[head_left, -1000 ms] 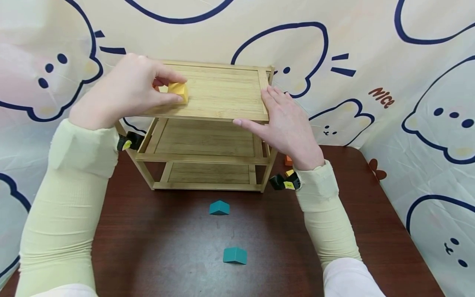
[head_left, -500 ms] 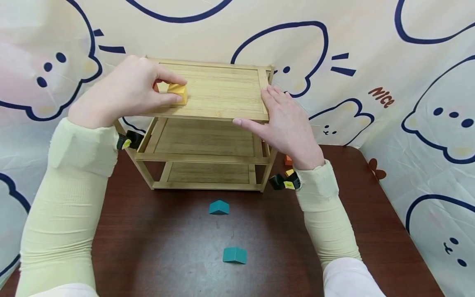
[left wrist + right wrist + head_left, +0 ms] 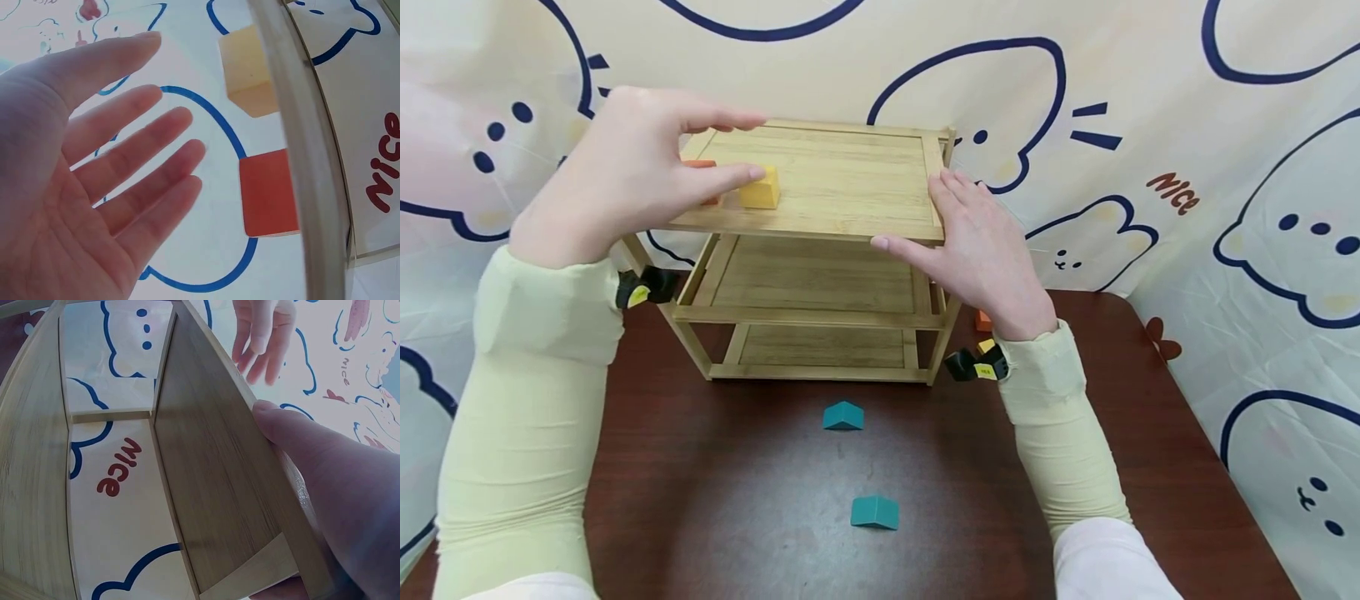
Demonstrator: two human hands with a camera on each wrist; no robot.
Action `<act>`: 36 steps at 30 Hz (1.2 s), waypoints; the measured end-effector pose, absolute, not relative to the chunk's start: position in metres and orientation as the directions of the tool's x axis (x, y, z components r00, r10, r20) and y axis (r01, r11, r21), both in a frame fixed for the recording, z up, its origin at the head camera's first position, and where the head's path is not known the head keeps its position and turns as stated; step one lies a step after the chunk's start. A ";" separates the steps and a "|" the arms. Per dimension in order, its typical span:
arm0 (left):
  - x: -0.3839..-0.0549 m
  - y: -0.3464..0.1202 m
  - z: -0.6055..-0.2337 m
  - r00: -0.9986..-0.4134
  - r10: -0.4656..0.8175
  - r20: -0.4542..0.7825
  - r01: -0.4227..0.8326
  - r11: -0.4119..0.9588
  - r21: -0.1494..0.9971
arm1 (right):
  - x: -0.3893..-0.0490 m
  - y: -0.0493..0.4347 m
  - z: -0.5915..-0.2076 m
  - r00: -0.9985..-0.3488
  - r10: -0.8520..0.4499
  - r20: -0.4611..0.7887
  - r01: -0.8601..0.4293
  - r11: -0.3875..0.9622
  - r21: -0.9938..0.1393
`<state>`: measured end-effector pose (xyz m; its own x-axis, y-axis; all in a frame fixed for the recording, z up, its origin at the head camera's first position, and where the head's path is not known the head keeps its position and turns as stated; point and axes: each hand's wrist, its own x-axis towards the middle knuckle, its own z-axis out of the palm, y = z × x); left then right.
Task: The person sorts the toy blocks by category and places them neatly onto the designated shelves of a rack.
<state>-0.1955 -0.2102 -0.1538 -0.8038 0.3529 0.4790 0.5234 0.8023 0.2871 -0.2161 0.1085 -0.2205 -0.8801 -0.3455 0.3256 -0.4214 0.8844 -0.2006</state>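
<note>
On the left part of a wooden rack's top board (image 3: 850, 183) stands a yellow block (image 3: 762, 190), with an orange block (image 3: 702, 163) to its left. My left hand (image 3: 625, 158) is at that end, thumb and fingers spread apart and holding nothing. Its thumb overlaps both blocks in the head view; the left wrist view shows the palm (image 3: 94, 194) apart from the yellow block (image 3: 247, 72) and the orange one (image 3: 265, 194). At the opposite end my right hand (image 3: 985, 250) rests on the board with extended fingers, its thumb along the front edge.
Two lower shelves (image 3: 823, 279) sit beneath the top board. In front, two teal roof-shaped blocks (image 3: 843, 416) lie on the dark table (image 3: 737, 500). Orange (image 3: 982, 322) and yellow (image 3: 986, 345) pieces show beside the rack's right legs. A patterned cloth (image 3: 1150, 150) hangs behind.
My left hand has let go of the yellow block, opened its fingers and drawn back to the left and up. The block stays in place. My right hand has not moved.
</note>
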 end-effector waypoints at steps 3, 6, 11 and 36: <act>-0.189 -0.209 -0.154 -0.797 0.337 0.502 0.529 0.790 0.310 | -0.216 0.109 -0.220 -0.882 -0.343 0.324 -0.418 0.886 -0.202; -0.182 -0.208 -0.156 -0.783 0.330 0.527 0.543 0.777 0.320 | -0.216 0.109 -0.220 -0.881 -0.342 0.327 -0.418 0.886 -0.200; -0.170 -0.207 -0.164 -0.720 0.351 0.599 0.599 0.749 0.282 | -0.216 0.109 -0.220 -0.881 -0.341 0.329 -0.418 0.887 -0.199; -0.131 -0.198 -0.213 -0.561 0.471 0.681 0.770 0.598 0.221 | -0.215 0.109 -0.218 -0.886 -0.354 0.300 -0.415 0.893 -0.171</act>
